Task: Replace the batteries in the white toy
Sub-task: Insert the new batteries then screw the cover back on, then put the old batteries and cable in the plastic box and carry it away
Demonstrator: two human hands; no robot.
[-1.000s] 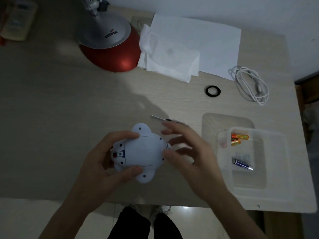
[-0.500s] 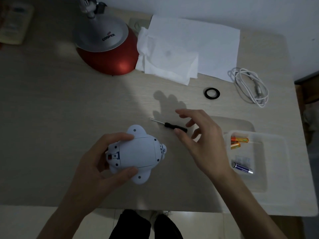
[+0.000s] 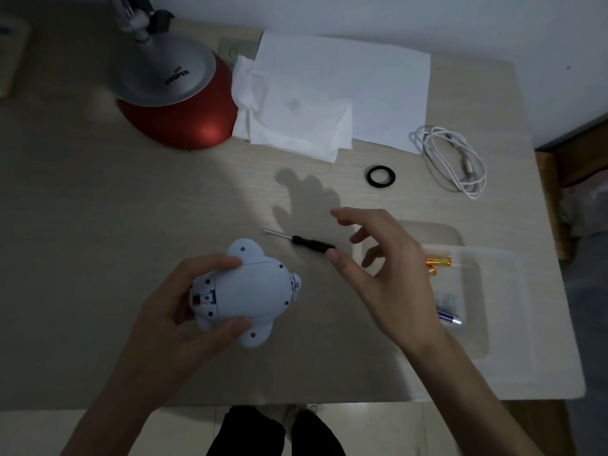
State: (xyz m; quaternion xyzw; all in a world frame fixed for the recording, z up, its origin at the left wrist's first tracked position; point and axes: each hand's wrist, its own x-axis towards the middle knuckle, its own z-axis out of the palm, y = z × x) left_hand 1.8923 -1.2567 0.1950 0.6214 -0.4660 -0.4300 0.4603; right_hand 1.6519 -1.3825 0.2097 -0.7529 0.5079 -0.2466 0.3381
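Note:
The white toy point(image 3: 250, 287) lies underside up near the table's front edge, its battery cover in place. My left hand point(image 3: 177, 311) grips it from the left, thumb and fingers around its body. A small screwdriver point(image 3: 302, 241) with a black handle lies on the table just behind the toy. My right hand point(image 3: 388, 271) hovers open to its right, thumb tip right at the handle's end, holding nothing. A clear plastic tray point(image 3: 493, 311) at the right holds two orange batteries point(image 3: 436, 263) and a purple battery point(image 3: 449, 317).
A red and silver lamp base point(image 3: 177, 97) stands at the back left. White paper and tissue point(image 3: 329, 100) lie behind the work area, with a black ring point(image 3: 380, 176) and a coiled white cable point(image 3: 450, 159) at the back right.
My right hand left the toy and moved right and back, uncovering the screwdriver; it now hovers by the handle. My left hand keeps its hold on the toy.

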